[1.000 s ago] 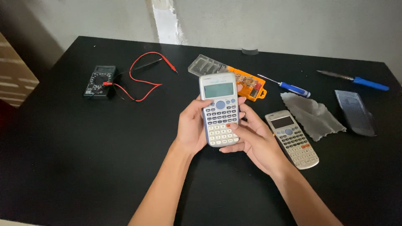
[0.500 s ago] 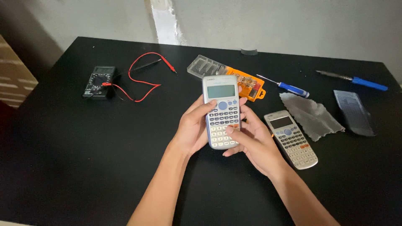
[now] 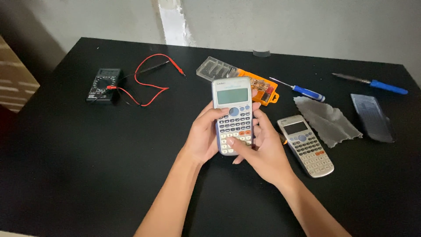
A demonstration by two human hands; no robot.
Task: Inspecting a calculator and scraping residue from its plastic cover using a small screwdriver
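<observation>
Head view: both hands hold a grey calculator (image 3: 233, 115) upright above the black tabletop (image 3: 87, 166), its screen and keys facing the camera. The left hand (image 3: 202, 139) cradles it from the left edge and behind, fingers closed around the body, thumb lying across the upper keys. The right hand (image 3: 263, 151) supports the lower right corner, fingers curled behind the case and the thumb pressed on the bottom rows of keys. The calculator is clear of the tabletop, held near the middle of the scene.

Just to the right of the right hand, a second calculator (image 3: 305, 145) lies flat, face up. Beyond it lies a grey cloth (image 3: 330, 121), with a dark flat cover (image 3: 372, 117) further right. Behind the held calculator sits an orange bit case (image 3: 263, 90) with a clear lid (image 3: 215, 69), and two blue-handled screwdrivers (image 3: 302, 91) (image 3: 376, 84) lie further back. A black multimeter (image 3: 104, 84) with red leads (image 3: 147, 83) rests well apart on the left.

To handle the device well, the grip should stay on the side edges, so the screen remains unobstructed and no keys are pushed by accident. Supporting the lower end with the palm seems wise, since the body is slim and could slip.
</observation>
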